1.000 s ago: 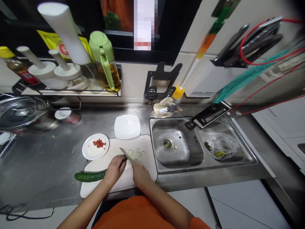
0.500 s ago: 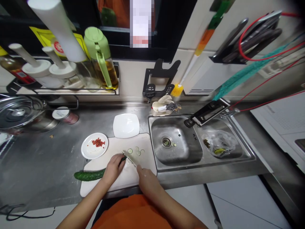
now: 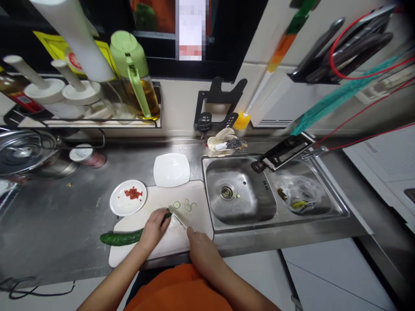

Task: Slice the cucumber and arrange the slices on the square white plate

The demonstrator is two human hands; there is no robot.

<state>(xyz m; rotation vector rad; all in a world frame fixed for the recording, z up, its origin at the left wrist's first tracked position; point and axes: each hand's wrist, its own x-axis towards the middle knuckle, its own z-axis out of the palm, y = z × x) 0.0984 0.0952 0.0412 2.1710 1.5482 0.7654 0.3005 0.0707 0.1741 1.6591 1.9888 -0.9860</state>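
Note:
A long green cucumber (image 3: 120,238) lies across the white cutting board (image 3: 155,247), its left end jutting past the board's edge. My left hand (image 3: 155,226) is closed over it near the right, cut end. In my right hand (image 3: 201,244) is a kitchen knife (image 3: 180,221), gripped by the handle, with its blade at the cut end just beyond my left fingers. Several thin cucumber slices (image 3: 187,204) lie on the board past the blade. Behind the board sits a white square dish (image 3: 171,170). A round white plate (image 3: 116,203) with chopped red pieces (image 3: 133,193) touches the board's upper left.
To the right is a steel double sink (image 3: 240,207), with scraps at the drain and a plastic bag (image 3: 303,196) in its right basin. A pot (image 3: 55,164) and a can (image 3: 87,156) stand at left. An oil bottle (image 3: 139,82) is on the rack above.
The knife blade has shifted slightly at the cucumber's cut end, its tip now lower. My left hand stays in place, and the view has tilted a little.

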